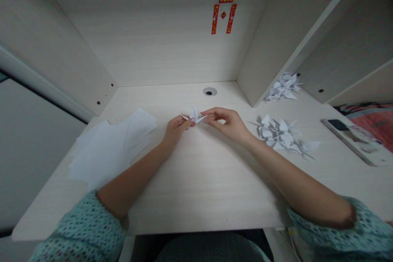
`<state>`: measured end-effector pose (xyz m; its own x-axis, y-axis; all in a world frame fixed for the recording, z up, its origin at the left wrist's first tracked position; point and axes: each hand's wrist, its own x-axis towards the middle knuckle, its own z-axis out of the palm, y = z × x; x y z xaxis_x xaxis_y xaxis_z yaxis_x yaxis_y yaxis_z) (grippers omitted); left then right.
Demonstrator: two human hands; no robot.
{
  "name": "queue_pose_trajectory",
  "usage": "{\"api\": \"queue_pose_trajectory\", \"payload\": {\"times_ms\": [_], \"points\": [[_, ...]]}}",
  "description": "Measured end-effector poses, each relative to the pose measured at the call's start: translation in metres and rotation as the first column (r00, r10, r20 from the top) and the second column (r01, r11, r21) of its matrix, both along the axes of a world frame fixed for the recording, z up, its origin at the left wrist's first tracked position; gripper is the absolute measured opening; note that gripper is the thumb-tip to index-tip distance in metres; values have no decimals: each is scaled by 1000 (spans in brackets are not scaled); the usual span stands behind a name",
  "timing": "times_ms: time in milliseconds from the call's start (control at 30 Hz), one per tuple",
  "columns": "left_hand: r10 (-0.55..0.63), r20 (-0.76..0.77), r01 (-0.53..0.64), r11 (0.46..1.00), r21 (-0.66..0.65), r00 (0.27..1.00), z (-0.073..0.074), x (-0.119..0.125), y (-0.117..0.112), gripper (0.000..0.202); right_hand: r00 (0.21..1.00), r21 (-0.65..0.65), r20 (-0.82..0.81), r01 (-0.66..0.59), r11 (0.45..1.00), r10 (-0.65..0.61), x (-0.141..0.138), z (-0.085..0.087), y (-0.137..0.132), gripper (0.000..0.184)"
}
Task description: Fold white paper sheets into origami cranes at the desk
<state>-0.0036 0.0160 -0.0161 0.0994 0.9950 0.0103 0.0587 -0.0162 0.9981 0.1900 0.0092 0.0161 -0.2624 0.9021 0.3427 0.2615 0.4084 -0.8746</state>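
A small white paper crane (194,113) is held up between my two hands, a little above the desk (196,188). My left hand (178,126) pinches its body from the left, thumb on the near side. On the other side my right hand (226,121) has thumb and fingers closed at the crane's right tip. One peak of folded paper points upward between the hands, and narrow tips stick out left and right.
Loose white paper sheets (107,147) lie spread on the left. To the right is a pile of folded paper cranes (279,133), with another pile (284,86) behind it by the upright panel (264,65). A phone (357,141) lies at far right. A cable hole (210,91) is at the back.
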Motion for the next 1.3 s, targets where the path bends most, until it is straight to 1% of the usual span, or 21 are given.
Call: {"api": "queue_pose_trajectory", "payload": {"times_ms": [67, 133, 233, 300, 333, 433, 500, 567, 667, 733, 867, 1100, 1300], "points": [[-23, 5, 23, 1000, -10, 1000, 0, 1, 0, 32, 996, 63, 90, 15, 998, -21, 5, 2, -1, 16], [-51, 17, 52, 998, -23, 999, 0, 1, 0, 33, 991, 87, 121, 41, 995, -52, 8, 1, 0, 14], [-88, 34, 89, 996, -26, 996, 1, 2, -1, 35, 986, 109, 151, 54, 993, -70, 10, -6, 0, 16], [-109, 40, 110, 993, -32, 993, 2, 2, -2, 34, 972, 160, 206, 80, 984, -113, 12, -11, 0, 14], [-121, 37, 123, 992, -39, 992, 3, 2, -2, 33, 967, 186, 231, 63, 981, -105, 13, -13, -1, 13], [-181, -8, 180, 981, -72, 983, 4, 3, -4, 34, 964, 242, 239, 54, 969, -114, 14, -17, -3, 12], [-211, -48, 207, 975, -85, 976, 5, 3, -5, 34, 961, 303, 252, 32, 952, -113, 14, -18, -5, 12], [-210, -80, 204, 976, -72, 974, 6, 3, -5, 34, 957, 371, 257, 29, 928, -132, 14, -20, -5, 12], [-194, -127, 191, 981, -36, 973, 6, 2, -6, 33, 955, 428, 219, 88, 900, -198, 14, -23, -4, 12], [-183, -159, 181, 983, -27, 970, 5, 1, -5, 34, 958, 430, 192, 112, 896, -212, 14, -25, -3, 11], [-155, -216, 152, 988, -33, 964, 5, 1, -6, 37, 972, 401, 163, 90, 912, -167, 14, -29, -2, 9], [-134, -268, 129, 991, -35, 954, 11, 2, -9, 36, 980, 370, 153, 61, 927, -125, 16, -33, -3, 9], [-124, -262, 120, 992, -33, 957, 10, 2, -9, 37, 981, 376, 149, 57, 925, -121, 16, -32, -3, 12]]}}
